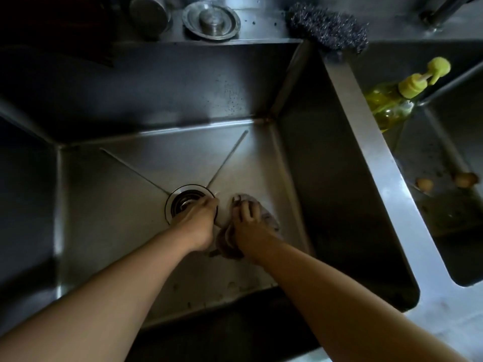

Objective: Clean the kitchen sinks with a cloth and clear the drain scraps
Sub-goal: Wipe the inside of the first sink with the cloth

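Note:
Both hands are down in the large left steel sink (125, 226). My left hand (200, 220) is at the round drain (180, 195) in the sink floor, its fingers curled down into the opening on the strainer; the fingertips are hidden. Just to its right, my right hand (248, 223) grips a bunched brownish cloth (270, 218) and presses it against the sink floor. The smaller right sink (444, 218) holds brown food scraps (424, 184) on its wet floor, with another scrap (465, 179) near the frame edge.
A yellow pump bottle of dish soap (389, 105) leans in the right sink's far corner. A steel wool scrubber (329, 27) lies on the back ledge by the divider (379, 165). A metal drain stopper (211, 20) and a round tin (149, 13) sit on the ledge at left.

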`<state>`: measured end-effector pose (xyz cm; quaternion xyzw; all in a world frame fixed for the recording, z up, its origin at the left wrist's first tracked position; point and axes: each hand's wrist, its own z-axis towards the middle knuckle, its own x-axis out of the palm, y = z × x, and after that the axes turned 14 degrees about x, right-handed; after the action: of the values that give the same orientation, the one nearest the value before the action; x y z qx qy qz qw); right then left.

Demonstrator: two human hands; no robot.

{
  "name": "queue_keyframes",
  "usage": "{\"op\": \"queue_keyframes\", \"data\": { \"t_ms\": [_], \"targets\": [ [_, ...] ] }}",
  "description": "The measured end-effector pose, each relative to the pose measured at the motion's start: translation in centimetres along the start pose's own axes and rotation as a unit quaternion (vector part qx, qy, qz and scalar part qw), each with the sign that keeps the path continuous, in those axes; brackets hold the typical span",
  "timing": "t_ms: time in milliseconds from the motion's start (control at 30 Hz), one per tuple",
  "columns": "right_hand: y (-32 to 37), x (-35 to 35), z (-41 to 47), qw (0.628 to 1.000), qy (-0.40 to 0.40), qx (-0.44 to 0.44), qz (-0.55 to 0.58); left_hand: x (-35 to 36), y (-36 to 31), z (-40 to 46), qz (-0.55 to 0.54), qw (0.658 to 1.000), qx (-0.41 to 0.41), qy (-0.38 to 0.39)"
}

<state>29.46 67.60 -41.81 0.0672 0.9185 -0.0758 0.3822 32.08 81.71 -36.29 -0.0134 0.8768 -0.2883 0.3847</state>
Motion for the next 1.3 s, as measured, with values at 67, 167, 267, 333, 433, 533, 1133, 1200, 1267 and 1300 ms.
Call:
{"op": "queue_keyframes", "data": {
  "t_ms": [67,167,267,333,433,533,1133,1200,1267,1300],
  "targets": [
    [-0.7,-1.5,-0.3,0.998,-0.005,-0.038,-0.047,0.0,0.2,0.0,0.004,1.0,-0.004,-0.006],
    [-3.3,-3.5,1.6,0.995,-0.053,-0.029,-0.077,-0.3,1.0,-0.1,0.008,1.0,-0.016,-0.015],
    [-4.1,-4.4,3.0,0.996,-0.058,0.02,-0.058,-0.3,2.3,-0.5,0.003,0.999,-0.034,-0.016],
    [-2.5,-3.5,2.6,0.995,-0.064,0.002,-0.078,-0.1,3.2,-1.1,0.001,0.999,-0.045,-0.019],
    [0.6,-1.0,0.7,0.994,-0.046,-0.074,-0.068,0.1,3.8,-2.3,-0.005,0.998,-0.061,-0.025],
    [1.3,-1.1,0.0,0.984,-0.05,-0.143,-0.091,0.0,4.2,-3.3,-0.012,0.996,-0.082,-0.027],
    [6.2,-0.1,-3.9,0.926,-0.048,-0.28,-0.249,0.2,8.4,-8.5,0.01,0.983,-0.177,0.053],
    [6.2,0.1,-3.8,0.912,-0.104,-0.331,-0.218,0.3,8.7,-8.5,0.002,0.984,-0.171,0.049],
    [6.4,0.5,-3.1,0.908,-0.104,-0.347,-0.212,0.2,9.2,-8.7,-0.011,0.985,-0.168,0.042],
    [6.7,0.7,-2.8,0.904,-0.11,-0.362,-0.2,0.0,9.3,-8.9,-0.017,0.985,-0.166,0.04]
  ]
}}
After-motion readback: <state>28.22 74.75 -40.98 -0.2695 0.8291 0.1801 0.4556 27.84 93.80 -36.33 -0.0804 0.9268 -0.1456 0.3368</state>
